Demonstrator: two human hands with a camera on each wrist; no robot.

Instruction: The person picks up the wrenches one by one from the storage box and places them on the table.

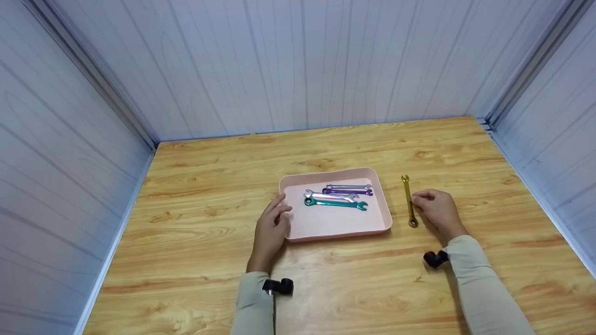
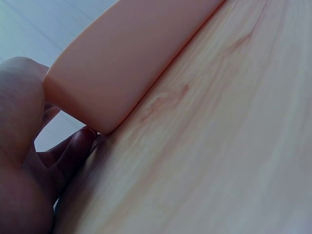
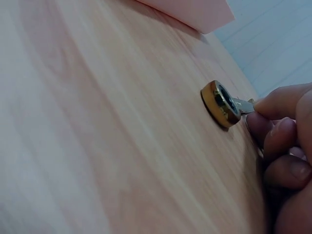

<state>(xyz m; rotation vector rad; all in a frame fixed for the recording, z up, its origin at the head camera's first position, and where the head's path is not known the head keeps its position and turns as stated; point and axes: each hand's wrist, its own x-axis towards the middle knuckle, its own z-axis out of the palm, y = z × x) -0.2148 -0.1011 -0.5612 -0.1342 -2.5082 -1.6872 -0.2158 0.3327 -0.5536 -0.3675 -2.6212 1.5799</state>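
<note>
My left hand (image 1: 270, 231) holds the left wall of a shallow pink tray (image 1: 337, 225), with fingers at the rim and others low by its bottom corner in the left wrist view. Inside the tray lie a green ratchet wrench (image 1: 335, 203), a silver wrench (image 1: 331, 197), a purple wrench (image 1: 348, 191) and a smaller silver wrench (image 1: 349, 186). To the right of the tray, my right hand (image 1: 438, 210) pinches a gold ratchet wrench (image 1: 408, 197) by its shank. Its ring end (image 3: 222, 105) points toward me, close to the tabletop.
The wood-grain table (image 1: 209, 186) carries the tray and meets a pale panelled wall (image 1: 288, 65) at the back. Similar walls stand at the left (image 1: 60, 163) and right (image 1: 554, 139). A small dark camera is strapped at each wrist.
</note>
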